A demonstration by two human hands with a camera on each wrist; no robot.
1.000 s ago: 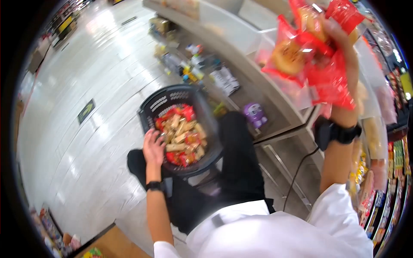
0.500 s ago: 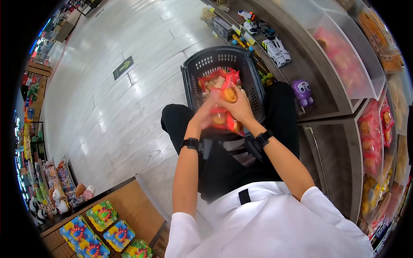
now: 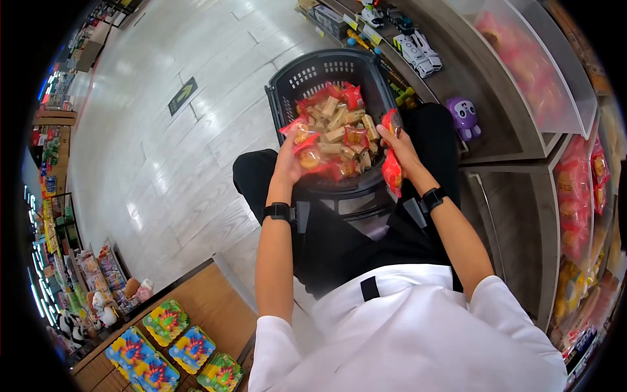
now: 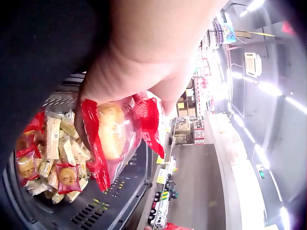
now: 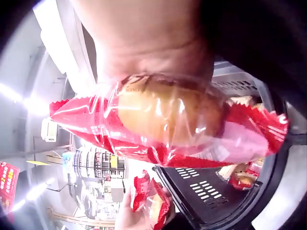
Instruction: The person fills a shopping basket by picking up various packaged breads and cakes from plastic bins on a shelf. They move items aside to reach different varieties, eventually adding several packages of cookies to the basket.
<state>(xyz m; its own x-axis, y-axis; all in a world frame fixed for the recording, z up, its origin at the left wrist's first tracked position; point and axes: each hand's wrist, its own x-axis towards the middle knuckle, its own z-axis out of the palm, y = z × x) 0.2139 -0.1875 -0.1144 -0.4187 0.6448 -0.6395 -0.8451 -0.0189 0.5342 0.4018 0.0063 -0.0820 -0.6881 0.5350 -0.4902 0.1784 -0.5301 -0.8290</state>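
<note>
Red and clear, that's the left packet point(image 3: 307, 157), and the left hand point(image 3: 288, 159) has it gripped over the near-left rim of the basket point(image 3: 372, 78)! Across from it in the head view, the right hand point(image 3: 401, 151) pinches the right packet point(image 3: 392, 172) by the right rim. Between them, wrapped sticks point(image 3: 334, 134) pile up in the basket, small packets point(image 3: 356, 138) among them; a purple toy point(image 3: 463, 119) sits on the shelf point(image 3: 506, 140) to the right.

Over to the left wrist: a pale bun point(image 4: 112, 129) shows through the left packet, fingertips mostly hidden, basket behind.

Now the right wrist: the right packet stretches right across, brown bun point(image 5: 168, 112) inside, right fingers hidden behind it. Beyond, the left hand grasps its packet.
</note>
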